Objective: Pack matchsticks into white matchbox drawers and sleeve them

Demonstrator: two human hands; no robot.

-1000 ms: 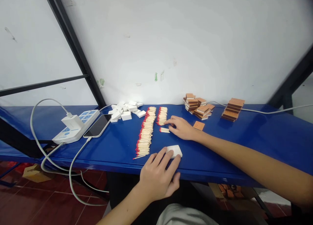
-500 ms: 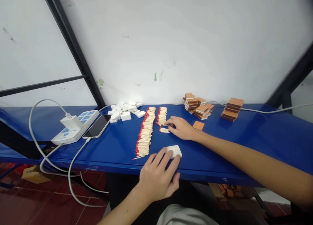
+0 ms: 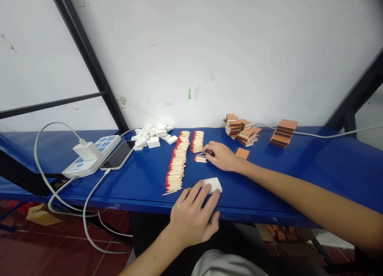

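In the head view, I see my left hand loosely open, its fingertips resting on a small white flat box near the front edge of the blue glossy tabletop. The thumb stands free, so the hand is touching it rather than gripping it.

My right hand is nearly closed, thumb and index finger close together at a small cluster of red-tipped pale wooden matches. I cannot tell whether it has hold of one. The cluster lies just nearer me than the short row of red-tipped matches; the long row of red-tipped matches lies to their left.

An orange flat rectangular piece lies just beyond the right wrist.

I judge the step in hand to be sorting single matches into the cluster. The next move calls for a fine pinch on the plain ends and a steady left hand.
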